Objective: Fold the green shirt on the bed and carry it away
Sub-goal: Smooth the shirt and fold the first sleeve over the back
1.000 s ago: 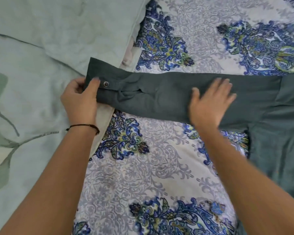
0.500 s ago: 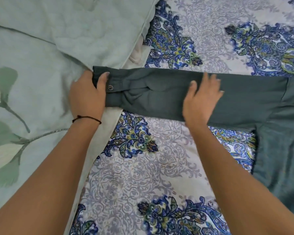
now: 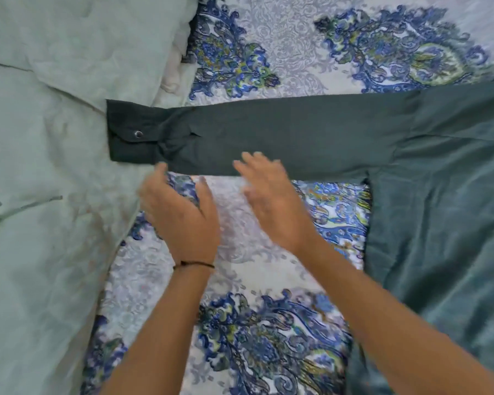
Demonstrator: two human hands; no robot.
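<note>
Lying flat on the bed (image 3: 271, 55), the green shirt (image 3: 445, 212) is taking up the right side of the patterned blue-and-white sheet (image 3: 268, 260), its body running from the far right edge down to the near right corner. One long sleeve (image 3: 297, 132) is stretching straight out to the left across the sheet. Its cuff (image 3: 126, 129) is resting on the edge of a pale green blanket (image 3: 40, 172) that is covering the left side of the bed. A small round snap (image 3: 138, 134) is showing on the cuff, and the cloth just right of it is bunching into a few creases.

Both hands are reaching in from the near side, close together, right by the sleeve's near edge. The left hand (image 3: 183, 215) is hovering over the sheet just near of the cuff end, back up, fingers loosely curved and thumb held apart; it is gripping nothing. A thin dark band (image 3: 193, 263) is sitting round its wrist. The right hand (image 3: 274, 203) is lying palm down beside it, fingers straight and slightly spread, holding nothing, its fingertips overlapping the sleeve's near edge. Both are blurring, so I cannot tell whether those fingertips are actually touching the cloth.
</note>
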